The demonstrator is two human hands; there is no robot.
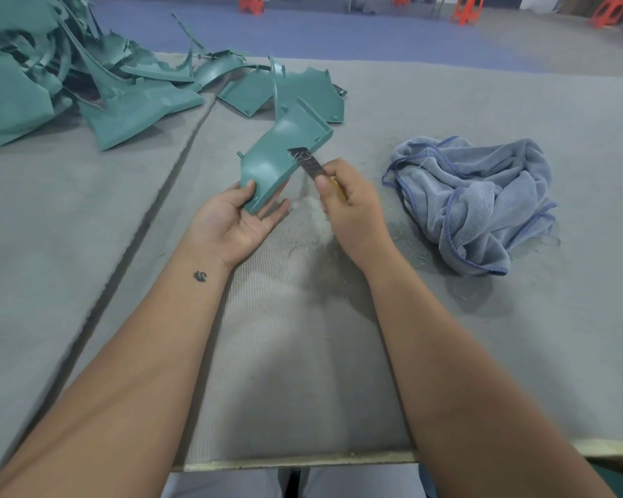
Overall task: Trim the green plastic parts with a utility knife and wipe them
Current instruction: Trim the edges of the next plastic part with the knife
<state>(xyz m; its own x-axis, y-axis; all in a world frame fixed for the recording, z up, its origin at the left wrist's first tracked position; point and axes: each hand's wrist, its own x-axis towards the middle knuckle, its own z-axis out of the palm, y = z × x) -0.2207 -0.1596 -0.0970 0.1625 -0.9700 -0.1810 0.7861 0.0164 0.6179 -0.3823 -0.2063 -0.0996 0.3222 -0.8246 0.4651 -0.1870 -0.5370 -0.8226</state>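
**Green part being trimmed, knife blade laid on its right edge**

Nearest the camera, two bare forearms are stretched out over the grey felt-covered table [482,354], with a small dark mark seen on the left wrist. Thin green shavings [407,242] are scattered on the felt just beside the hands.

The green plastic part [281,163] is held up off the table by the left hand [245,213]: the near end is pinched with the thumb on top and the fingers spread underneath, so the rest of the piece sticks out up and to the far right, well past the grip. The utility knife [312,165] is gripped by the right hand [349,203], fingers curled tight round the yellow handle, and the dark blade is laid against the part's right-hand edge, around the middle.

To the right, a crumpled blue-grey cloth [482,199] is left lying on the table, apart from both hands.

Farther off on the left, a big pile of green parts [87,77] is heaped up. Beyond the table, orange stools [468,9] can be made out on the floor.
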